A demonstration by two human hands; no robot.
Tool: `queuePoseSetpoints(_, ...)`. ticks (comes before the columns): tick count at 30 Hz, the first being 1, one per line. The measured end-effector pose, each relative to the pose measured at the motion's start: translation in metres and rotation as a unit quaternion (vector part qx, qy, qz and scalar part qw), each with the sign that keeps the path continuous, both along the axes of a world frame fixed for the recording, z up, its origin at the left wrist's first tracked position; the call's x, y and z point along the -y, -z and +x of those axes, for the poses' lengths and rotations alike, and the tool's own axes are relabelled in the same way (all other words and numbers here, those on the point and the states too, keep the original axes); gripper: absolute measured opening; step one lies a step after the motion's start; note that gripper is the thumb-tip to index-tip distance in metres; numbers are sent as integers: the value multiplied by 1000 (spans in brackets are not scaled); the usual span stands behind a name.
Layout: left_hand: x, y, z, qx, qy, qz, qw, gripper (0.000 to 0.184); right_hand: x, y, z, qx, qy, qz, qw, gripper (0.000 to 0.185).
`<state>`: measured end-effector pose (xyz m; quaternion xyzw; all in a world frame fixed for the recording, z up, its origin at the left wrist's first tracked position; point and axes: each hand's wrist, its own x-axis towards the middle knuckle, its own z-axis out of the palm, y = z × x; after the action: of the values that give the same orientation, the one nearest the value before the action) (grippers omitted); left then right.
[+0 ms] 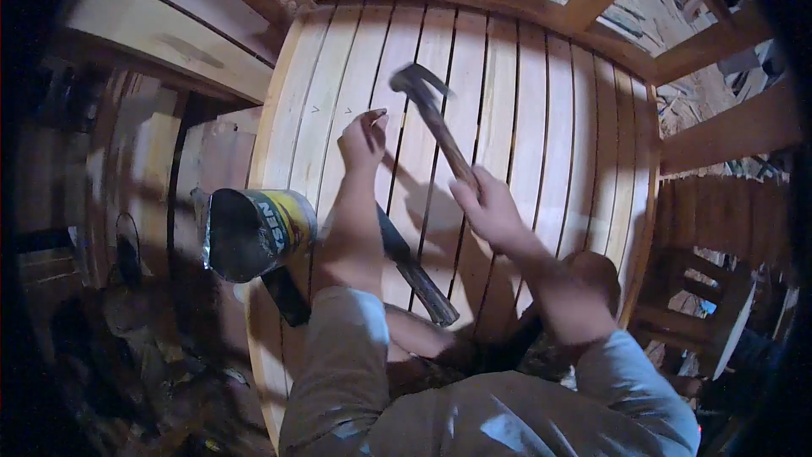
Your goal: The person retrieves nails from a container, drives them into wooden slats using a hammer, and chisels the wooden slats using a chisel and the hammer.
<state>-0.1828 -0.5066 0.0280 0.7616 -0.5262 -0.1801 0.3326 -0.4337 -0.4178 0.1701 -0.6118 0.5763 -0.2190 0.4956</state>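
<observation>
My right hand (491,207) is wrapped round the wooden handle of a claw hammer (436,118), whose metal head is raised above the pale slats. To its left, my left hand (364,140) is pinched close to the slatted wooden surface (499,76); something small and thin shows at its fingertips, too small to name. Small pencil-like check marks are on the slats left of that hand. A tool with a dark blade and worn wooden handle (427,292) lies on the slats between my forearms.
An open can (288,218) with a yellow and dark label stands at the left edge, beside a dark flat object (286,296). Wooden frame beams (719,140) surround the slats at the top and right. Planks (161,42) are at the upper left.
</observation>
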Motion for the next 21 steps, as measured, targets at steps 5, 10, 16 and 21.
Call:
queuePoseSetpoints(5, -72, -82, -12, -36, -34, 185, 982, 30, -53, -24, -40, 106, 52, 101, 988, 15)
queuePoseSetpoints(10, -129, -87, -71, -179, 142, 136, 964, 26, -65, -8, -33, 86, 93, 101, 987, 25)
queuePoseSetpoints(16, -125, -66, -96, -175, 337, 168, 910, 18, -51, -9, -1, 131, 102, 56, 985, 28)
queuePoseSetpoints(21, -122, -79, -100, -219, 358, 104, 902, 22, -52, 9, -2, 109, 96, 32, 989, 26)
